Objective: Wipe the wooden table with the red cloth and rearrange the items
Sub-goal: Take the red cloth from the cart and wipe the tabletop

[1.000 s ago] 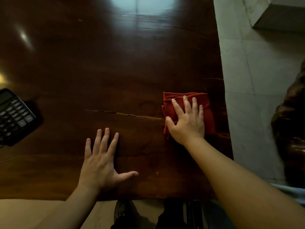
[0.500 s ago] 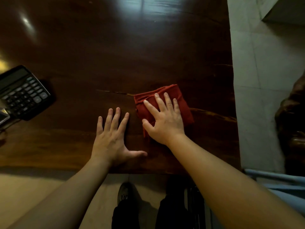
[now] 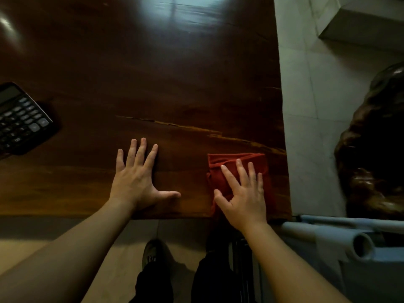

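A folded red cloth (image 3: 235,162) lies near the front right corner of the dark wooden table (image 3: 175,79). My right hand (image 3: 242,195) presses flat on the cloth with fingers spread, covering its near half. My left hand (image 3: 136,179) rests palm down on the bare wood to the left of the cloth, fingers apart, holding nothing. A black calculator (image 3: 19,119) lies at the table's left edge, cut off by the frame.
The table's right edge borders a pale tiled floor (image 3: 310,127). A dark carved wooden piece (image 3: 376,149) stands at far right. Light blue rolled material (image 3: 349,239) lies at lower right. My legs and a shoe (image 3: 153,252) show below the front edge.
My right hand has slid the red cloth from beside my left hand back to the right and closer to the front edge. My left hand stays flat on the table.
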`<action>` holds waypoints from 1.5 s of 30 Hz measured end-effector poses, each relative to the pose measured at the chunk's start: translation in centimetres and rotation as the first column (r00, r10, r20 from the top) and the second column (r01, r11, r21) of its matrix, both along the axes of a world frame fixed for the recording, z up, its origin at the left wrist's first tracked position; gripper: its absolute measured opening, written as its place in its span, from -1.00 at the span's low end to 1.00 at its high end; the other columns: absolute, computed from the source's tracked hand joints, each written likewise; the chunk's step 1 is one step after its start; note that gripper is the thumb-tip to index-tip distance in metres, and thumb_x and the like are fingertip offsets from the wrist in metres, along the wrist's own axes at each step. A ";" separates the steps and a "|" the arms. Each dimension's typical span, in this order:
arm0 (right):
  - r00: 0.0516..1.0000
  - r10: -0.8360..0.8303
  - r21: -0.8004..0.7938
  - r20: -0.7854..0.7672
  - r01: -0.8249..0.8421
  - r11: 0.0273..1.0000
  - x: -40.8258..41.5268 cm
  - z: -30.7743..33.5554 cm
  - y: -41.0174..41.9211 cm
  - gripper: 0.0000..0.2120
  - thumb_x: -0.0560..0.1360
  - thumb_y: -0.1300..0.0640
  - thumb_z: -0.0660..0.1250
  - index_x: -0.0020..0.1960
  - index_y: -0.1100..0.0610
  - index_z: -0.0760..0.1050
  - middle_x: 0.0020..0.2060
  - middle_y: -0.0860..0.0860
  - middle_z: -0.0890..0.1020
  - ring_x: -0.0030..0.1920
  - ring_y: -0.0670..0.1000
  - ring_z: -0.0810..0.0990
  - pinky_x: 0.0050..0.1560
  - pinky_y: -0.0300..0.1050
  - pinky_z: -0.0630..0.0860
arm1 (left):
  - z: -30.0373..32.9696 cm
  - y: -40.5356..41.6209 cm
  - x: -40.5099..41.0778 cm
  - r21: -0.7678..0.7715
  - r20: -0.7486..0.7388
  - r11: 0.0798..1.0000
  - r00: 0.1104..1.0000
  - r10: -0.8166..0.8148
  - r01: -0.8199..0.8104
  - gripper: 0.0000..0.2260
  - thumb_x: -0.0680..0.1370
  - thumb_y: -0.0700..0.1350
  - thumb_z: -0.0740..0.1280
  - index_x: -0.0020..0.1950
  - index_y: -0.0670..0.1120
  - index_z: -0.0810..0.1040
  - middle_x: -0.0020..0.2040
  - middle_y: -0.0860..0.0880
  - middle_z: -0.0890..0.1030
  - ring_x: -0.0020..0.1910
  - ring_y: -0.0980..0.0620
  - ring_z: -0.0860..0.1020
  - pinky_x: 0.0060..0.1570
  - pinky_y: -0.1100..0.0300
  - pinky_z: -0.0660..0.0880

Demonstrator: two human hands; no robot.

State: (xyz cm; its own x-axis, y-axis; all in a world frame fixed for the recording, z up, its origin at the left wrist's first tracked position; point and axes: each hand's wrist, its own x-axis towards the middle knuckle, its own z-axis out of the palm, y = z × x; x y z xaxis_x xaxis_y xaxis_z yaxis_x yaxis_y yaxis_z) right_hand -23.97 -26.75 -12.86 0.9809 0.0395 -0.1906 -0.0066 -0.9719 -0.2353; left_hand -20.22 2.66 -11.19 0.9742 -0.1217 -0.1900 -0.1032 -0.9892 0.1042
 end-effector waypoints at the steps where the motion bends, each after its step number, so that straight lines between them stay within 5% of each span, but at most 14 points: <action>1: 0.999 -0.040 0.005 -0.004 0.040 0.999 0.2 0.0 -0.4 -0.29 0.49 -0.44 0.06 0.58 -0.30 -0.02 0.64 -0.04 -0.04 0.58 0.01 -0.33 0.53 0.15 -0.30 | 0.0 0.1 0.0 -0.003 0.000 1.000 1.000 0.000 0.000 0.26 0.16 0.74 0.06 0.65 -0.05 0.05 0.65 -0.19 0.03 0.62 -0.20 -0.12 0.52 -0.32 -0.06; 14: 0.965 -0.261 -0.090 -0.009 0.260 0.962 9.3 0.9 -0.6 -0.27 0.49 -0.43 -0.05 0.61 -0.22 0.03 0.64 0.03 -0.01 0.60 0.09 -0.19 0.55 0.20 -0.23 | -0.8 0.7 -0.2 -0.078 0.057 0.997 0.998 0.001 0.004 0.23 0.19 0.74 0.01 0.65 -0.05 0.07 0.65 -0.19 0.02 0.62 -0.19 -0.13 0.52 -0.32 -0.09; 23: 0.992 -0.122 -0.115 -0.011 0.120 0.986 14.6 0.9 5.6 -0.27 0.48 -0.43 -0.06 0.61 -0.23 0.01 0.64 0.04 -0.03 0.60 0.13 -0.21 0.54 0.21 -0.25 | -1.1 0.5 -0.3 -0.128 0.093 0.992 0.996 0.012 0.000 0.22 0.20 0.73 0.01 0.64 -0.05 0.09 0.65 -0.19 0.04 0.63 -0.19 -0.12 0.51 -0.33 -0.08; 29: 0.991 0.116 -0.063 0.067 -0.111 0.992 10.0 0.7 11.1 -0.30 0.47 -0.43 -0.01 0.58 -0.28 0.08 0.63 0.02 0.06 0.61 0.10 -0.16 0.54 0.19 -0.24 | -0.9 0.5 -0.2 -0.129 0.093 0.992 0.996 0.014 -0.001 0.23 0.19 0.74 0.01 0.64 -0.05 0.09 0.65 -0.19 0.04 0.63 -0.18 -0.12 0.52 -0.33 -0.08; 36: 0.956 0.276 -0.061 0.103 -0.271 0.961 3.3 -0.2 8.4 -0.32 0.53 -0.44 0.04 0.59 -0.27 0.04 0.63 0.03 0.07 0.61 0.09 -0.21 0.54 0.25 -0.18 | -0.5 0.5 -0.1 -0.113 0.075 0.994 0.997 0.005 0.003 0.22 0.21 0.73 0.00 0.64 -0.06 0.09 0.65 -0.20 0.03 0.63 -0.18 -0.12 0.52 -0.31 -0.12; 45: 0.996 0.084 -0.045 0.013 -0.083 0.996 -0.9 -0.2 1.5 -0.31 0.51 -0.42 0.08 0.58 -0.29 0.03 0.63 -0.03 0.01 0.59 0.01 -0.28 0.54 0.17 -0.28 | -0.2 0.5 0.1 -0.081 0.042 0.997 0.999 0.006 -0.003 0.17 0.25 0.71 -0.01 0.65 -0.04 0.07 0.65 -0.17 0.01 0.62 -0.17 -0.15 0.52 -0.30 -0.10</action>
